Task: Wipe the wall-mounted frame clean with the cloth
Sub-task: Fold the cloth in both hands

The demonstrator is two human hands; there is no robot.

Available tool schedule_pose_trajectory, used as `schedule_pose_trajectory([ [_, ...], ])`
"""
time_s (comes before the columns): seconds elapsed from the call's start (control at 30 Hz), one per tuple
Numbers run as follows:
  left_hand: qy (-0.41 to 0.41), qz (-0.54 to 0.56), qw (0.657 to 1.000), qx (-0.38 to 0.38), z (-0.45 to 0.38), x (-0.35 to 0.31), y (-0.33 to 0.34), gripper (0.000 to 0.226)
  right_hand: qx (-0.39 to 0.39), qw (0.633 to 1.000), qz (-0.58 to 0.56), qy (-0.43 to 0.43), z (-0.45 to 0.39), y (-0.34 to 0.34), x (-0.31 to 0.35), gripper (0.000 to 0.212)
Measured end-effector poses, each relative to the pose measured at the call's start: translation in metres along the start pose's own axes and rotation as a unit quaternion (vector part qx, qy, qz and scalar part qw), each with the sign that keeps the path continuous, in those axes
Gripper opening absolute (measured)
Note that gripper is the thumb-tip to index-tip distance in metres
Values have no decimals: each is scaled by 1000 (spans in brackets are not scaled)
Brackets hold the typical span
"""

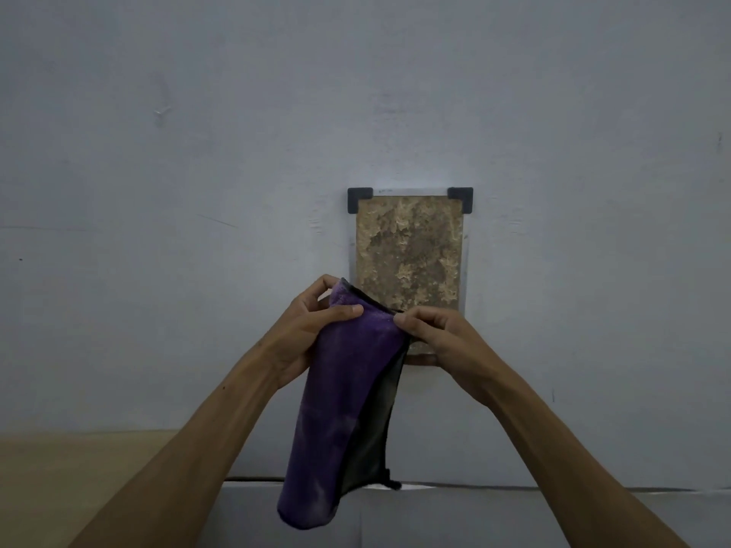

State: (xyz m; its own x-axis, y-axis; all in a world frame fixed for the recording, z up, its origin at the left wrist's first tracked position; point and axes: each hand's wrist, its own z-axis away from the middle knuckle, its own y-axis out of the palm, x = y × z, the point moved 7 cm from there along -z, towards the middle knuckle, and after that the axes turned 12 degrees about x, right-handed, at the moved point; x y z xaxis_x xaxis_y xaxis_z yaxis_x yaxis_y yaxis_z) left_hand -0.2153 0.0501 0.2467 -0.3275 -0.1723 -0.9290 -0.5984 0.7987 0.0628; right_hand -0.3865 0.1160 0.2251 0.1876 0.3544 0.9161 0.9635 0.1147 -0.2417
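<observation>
One frame [409,251] on wall, two hands [304,330] [443,338] pinching one cloth [340,409]

Plain room: bare painted wall [197,152], wooden surface [79,468]

We see two bare forearms reaching up and forward from the bottom corners, converging toward the middle. Our left hand [306,330] has its fingers curled and its thumb lying flat across, pinching. Our right hand [439,338] sits level with it, just beside, fingers bent and thumb meeting fingertips in a pinch.
</observation>
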Motion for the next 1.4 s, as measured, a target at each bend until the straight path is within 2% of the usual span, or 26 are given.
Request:
schedule_pose_trajectory([
  [0.07, 2, -7, 1000, 21, 0, -10, 7, 28, -5, 999, 25, -30, 0, -2, 11, 35],
  [0.13, -10, -64, 997, 36, -1, -19, 10, 36, -16, 995, 70, -63, 2, -3, 30, 33],
  [0.2, -18, -182, 982, 38, -3, -31, 10, 41, -28, 985, 139, -94, 4, -5, 51, 27],
  [0.3, 8, -336, 941, 38, -7, -55, 13, 27, -21, 976, 187, -111, 4, -7, 68, 23],
  [0.43, 108, -519, 847, 26, -7, -94, 23, 31, -26, 990, 93, -106, 2, -17, 73, 23],
  [0.53, 158, -542, 826, 3, -6, -107, 26, 42, -46, 992, 14, -120, 0, -22, 77, 21],
  [0.6, 148, -535, 831, -26, -7, -109, 21, 50, -61, 989, -27, -129, -2, -24, 78, 20],
  [0.67, 90, -483, 870, -34, -8, -103, 8, 54, -76, 988, -57, -126, -5, -24, 76, 19],
  [0.77, 10, -356, 934, 15, -8, -80, 2, 52, -97, 988, -61, -100, -11, -22, 65, 23],
  [0.97, -19, -238, 971, 16, -6, -54, 0, 67, -191, 974, 95, -74, -21, -24, 45, 32],
  [1.03, -14, -206, 978, -19, -5, -48, -7, 71, -217, 964, 137, -66, -20, -25, 37, 30],
  [1.1, -17, -136, 987, -84, -2, -37, -13, 65, -230, 961, 147, -50, -20, -25, 27, 29],
  [1.2, -70, -49, 989, -122, 4, 3, -11, 27, -233, 968, 87, -12, -21, -16, 7, 29],
  [1.23, -101, -38, 987, -121, 8, 21, -11, 23, -227, 973, 46, 5, -21, -12, -2, 29],
  [1.33, -190, -52, 971, -139, 23, 65, -20, 29, -142, 978, -136, 71, -17, 11, -29, 23],
  [1.4, -228, -116, 957, -140, 32, 81, -25, 33, -64, 969, -215, 108, -8, 26, -42, 32],
])
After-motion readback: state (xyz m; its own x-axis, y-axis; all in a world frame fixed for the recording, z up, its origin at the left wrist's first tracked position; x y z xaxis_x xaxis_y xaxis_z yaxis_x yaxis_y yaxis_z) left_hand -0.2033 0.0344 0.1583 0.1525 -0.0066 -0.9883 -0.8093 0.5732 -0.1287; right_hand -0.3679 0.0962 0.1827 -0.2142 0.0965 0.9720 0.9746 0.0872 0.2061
